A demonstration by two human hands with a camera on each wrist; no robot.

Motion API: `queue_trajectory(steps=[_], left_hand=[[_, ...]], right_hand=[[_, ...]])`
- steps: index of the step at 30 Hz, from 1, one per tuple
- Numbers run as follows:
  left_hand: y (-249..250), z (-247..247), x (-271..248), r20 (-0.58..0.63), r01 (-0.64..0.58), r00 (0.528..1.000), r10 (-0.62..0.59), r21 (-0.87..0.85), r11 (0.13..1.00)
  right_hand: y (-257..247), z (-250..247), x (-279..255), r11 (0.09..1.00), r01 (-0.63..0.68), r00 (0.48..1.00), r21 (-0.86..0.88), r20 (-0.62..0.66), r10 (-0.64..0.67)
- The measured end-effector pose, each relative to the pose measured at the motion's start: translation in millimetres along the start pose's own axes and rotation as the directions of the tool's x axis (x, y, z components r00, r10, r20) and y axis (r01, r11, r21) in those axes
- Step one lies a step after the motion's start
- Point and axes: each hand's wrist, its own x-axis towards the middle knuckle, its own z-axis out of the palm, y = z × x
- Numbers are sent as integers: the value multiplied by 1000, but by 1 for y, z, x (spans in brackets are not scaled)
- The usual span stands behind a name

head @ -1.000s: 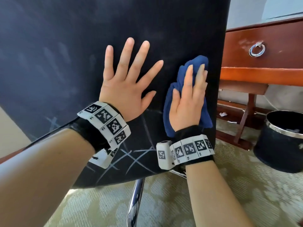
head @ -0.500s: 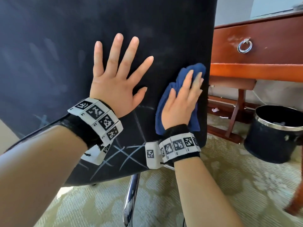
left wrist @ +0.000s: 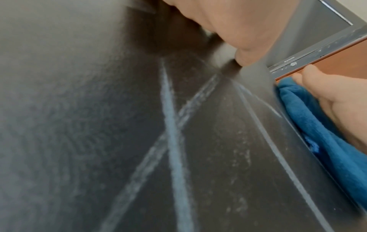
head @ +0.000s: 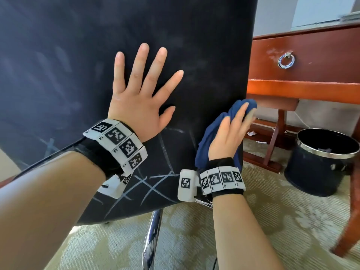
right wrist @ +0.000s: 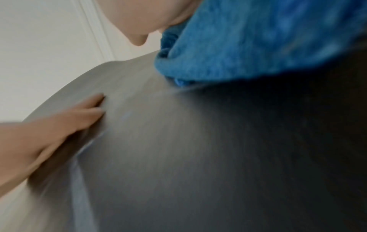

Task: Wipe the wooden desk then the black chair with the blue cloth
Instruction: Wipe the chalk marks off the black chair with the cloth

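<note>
Your left hand lies flat on the back of the black chair, fingers spread wide and straight, holding nothing. At about 4 o'clock from it, your right hand presses the blue cloth against the chair's right edge with nearly straight fingers laid over it; the cloth is bunched into thick folds, deep blue and fuzzy, and its top wraps past the edge at your fingertips. From the left wrist view the cloth sits right along that edge under your right hand. The right wrist view is blurred but shows the cloth touching the dark panel.

The chair back is a broad, matte black panel with pale crossing scratch lines low down, at 6 o'clock from your left hand, and faint dusty smears higher up. A chrome leg runs below it over patterned carpet.

Farther off, at 2 o'clock, stands the red-brown wooden bench with a ring pull on its drawer. A black bin sits on the floor beneath it.
</note>
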Motion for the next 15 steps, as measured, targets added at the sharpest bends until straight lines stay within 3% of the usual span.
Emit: queue_trajectory(steps=[4, 6, 9, 12, 13, 15], left_hand=[[-2, 0, -2, 9, -5, 1000, 5, 4, 1000], [-3, 0, -2, 11, -6, 1000, 6, -10, 1000], [-2, -2, -1, 33, -6, 999, 7, -25, 1000], [1, -4, 1, 59, -3, 998, 5, -24, 1000], [2, -4, 2, 66, -2, 998, 3, -15, 1000], [3, -4, 4, 78, 2, 997, -2, -5, 1000]], right_hand=[[-6, 16, -10, 947, 293, 955, -131, -11, -297], [9, 19, -15, 924, 325, 942, -200, -20, -335], [38, 9, -22, 990, 73, 987, -124, -131, -89], [55, -2, -26, 973, -231, 953, -23, -205, 221], [54, -2, -24, 962, -272, 943, -17, -207, 262], [41, 4, -19, 975, -222, 957, -28, -197, 213]])
